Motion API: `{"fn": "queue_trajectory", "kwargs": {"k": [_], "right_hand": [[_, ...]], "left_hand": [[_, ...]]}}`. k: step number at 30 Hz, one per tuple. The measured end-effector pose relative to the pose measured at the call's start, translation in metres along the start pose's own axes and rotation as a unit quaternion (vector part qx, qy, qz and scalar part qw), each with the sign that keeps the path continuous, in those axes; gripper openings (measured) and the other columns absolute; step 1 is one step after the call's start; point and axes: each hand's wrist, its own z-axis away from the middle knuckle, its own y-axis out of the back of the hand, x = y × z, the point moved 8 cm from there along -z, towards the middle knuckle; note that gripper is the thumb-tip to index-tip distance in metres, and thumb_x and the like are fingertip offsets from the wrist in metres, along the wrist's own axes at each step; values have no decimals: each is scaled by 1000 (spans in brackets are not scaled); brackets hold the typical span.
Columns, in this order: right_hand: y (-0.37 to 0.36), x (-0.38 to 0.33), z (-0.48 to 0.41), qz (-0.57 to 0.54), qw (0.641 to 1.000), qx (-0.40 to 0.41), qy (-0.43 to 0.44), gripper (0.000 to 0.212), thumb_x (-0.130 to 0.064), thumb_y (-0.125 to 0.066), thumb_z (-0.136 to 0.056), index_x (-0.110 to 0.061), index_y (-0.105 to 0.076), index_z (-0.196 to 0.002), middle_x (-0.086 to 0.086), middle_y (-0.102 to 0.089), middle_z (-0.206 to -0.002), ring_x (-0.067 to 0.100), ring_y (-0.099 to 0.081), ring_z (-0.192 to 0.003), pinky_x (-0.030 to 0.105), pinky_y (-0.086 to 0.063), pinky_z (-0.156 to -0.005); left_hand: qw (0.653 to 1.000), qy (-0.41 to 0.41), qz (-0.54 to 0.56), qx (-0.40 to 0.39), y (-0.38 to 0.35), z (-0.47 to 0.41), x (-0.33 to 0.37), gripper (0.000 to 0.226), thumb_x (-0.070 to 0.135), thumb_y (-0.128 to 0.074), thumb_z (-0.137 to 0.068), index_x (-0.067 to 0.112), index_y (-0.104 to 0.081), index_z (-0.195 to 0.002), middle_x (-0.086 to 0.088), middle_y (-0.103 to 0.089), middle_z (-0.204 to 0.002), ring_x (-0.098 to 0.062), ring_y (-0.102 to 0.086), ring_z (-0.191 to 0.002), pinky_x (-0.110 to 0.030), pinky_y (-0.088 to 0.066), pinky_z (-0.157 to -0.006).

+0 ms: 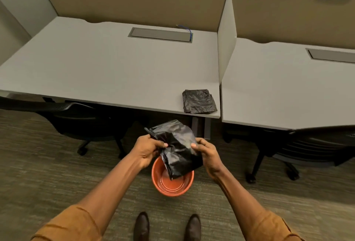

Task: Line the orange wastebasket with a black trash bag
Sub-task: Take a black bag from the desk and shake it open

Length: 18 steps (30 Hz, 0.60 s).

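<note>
Held above the empty orange wastebasket on the carpet below the surface's front edge, the crumpled, glossy black trash bag, still mostly folded, may cling shut or slip because the left hand and right hand each pinch only an edge in a narrow grip.

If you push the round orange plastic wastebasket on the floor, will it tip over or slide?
The round orange plastic wastebasket looks empty, so it is probably light. It stands on carpet, which likely grips it, so a low push may scoot it only a little. A push near the rim might tip it.
</note>
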Motion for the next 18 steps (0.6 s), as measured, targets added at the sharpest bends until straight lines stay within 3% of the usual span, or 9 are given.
{"fn": "queue_trajectory", "kwargs": {"k": [2,4,6,8,10,12,15,18], "right_hand": [[-9,13,12,25,999,12,-21,38,-35,-80,-89,-7,-75,-114,9,-81,-105,20,-77,-94,30,-60,-79],[-17,17,20,81,996,29,-15,41,-40,-80,-92,-6,-76,-114,10,-82,-107,20,-78,-98,32,-61,-82],[-24,17,26,89,995,41,-7,43,-38,-85,-87,-5,-77,-113,9,-83,-103,20,-80,-96,28,-61,-78],[-33,17,29,80,996,46,-8,41,-29,-89,-85,-3,-76,-114,11,-84,-105,24,-81,-97,28,-62,-78],[-40,17,31,93,995,45,1,34,-19,-90,-85,-4,-76,-112,13,-84,-104,27,-81,-97,31,-63,-80],[-44,18,32,117,992,48,12,24,-12,-88,-86,-6,-77,-107,12,-84,-103,26,-81,-95,34,-63,-81],[-47,13,37,143,988,44,30,17,-9,-85,-88,-7,-78,-104,11,-84,-103,27,-81,-97,38,-64,-84],[-50,10,43,139,989,35,40,16,-2,-77,-94,-6,-78,-109,12,-84,-105,28,-81,-99,39,-65,-87]], "left_hand": [[998,-21,-56,-8,7,17,-5,51,-38,-62,-76,0,-75,-107,-19,-79,-96,-25,-78,-73,-29,-65,-57],[990,-31,-134,-14,16,31,-14,53,-37,-62,-72,-2,-76,-109,-18,-81,-96,-26,-77,-77,-29,-64,-59],[980,-39,-191,-25,23,42,-23,51,-34,-65,-69,1,-78,-105,-15,-84,-95,-26,-79,-85,-37,-68,-72],[976,-48,-209,-32,28,51,-29,59,-31,-68,-67,11,-80,-107,-10,-86,-107,-26,-79,-103,-46,-67,-93],[977,-54,-200,-40,30,64,-32,67,-28,-74,-68,21,-77,-113,-6,-84,-121,-21,-76,-116,-45,-62,-106],[982,-60,-169,-60,31,76,-33,59,-16,-86,-75,23,-78,-118,-3,-85,-123,-18,-78,-118,-39,-59,-108],[993,-54,-92,-45,38,90,-32,36,24,-90,-89,17,-82,-124,-2,-88,-117,-18,-83,-112,-39,-62,-103],[997,-69,-19,23,56,96,-24,24,29,-77,-102,14,-84,-119,-6,-88,-114,-13,-85,-102,-33,-62,-90]]}}
